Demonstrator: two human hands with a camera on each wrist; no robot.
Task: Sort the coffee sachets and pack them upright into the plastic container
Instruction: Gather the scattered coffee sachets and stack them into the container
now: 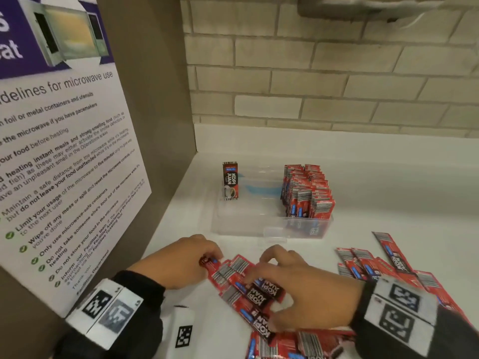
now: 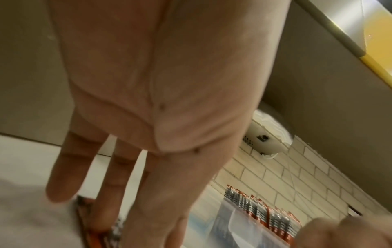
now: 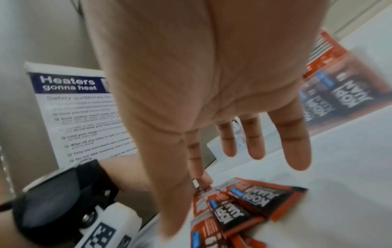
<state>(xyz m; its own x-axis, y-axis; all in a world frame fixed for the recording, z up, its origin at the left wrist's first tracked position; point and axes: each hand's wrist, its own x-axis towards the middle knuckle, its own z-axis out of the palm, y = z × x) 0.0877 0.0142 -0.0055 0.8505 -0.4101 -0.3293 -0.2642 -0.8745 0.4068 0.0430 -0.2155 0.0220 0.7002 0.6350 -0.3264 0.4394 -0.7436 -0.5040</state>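
Several loose red-and-black coffee sachets lie fanned flat on the white counter near me. My left hand touches their left ends with its fingertips, fingers straight. My right hand is spread over the same sachets, thumb and index finger down at them and the other fingers straight in the air. Behind them stands the clear plastic container. Its right side holds a dense block of upright sachets. One sachet stands upright alone at its left end.
More loose sachets lie in a heap to the right and under my right wrist. A panel with a microwave-rules poster closes off the left side, and a brick wall the back. A printed marker tag lies on the counter near me.
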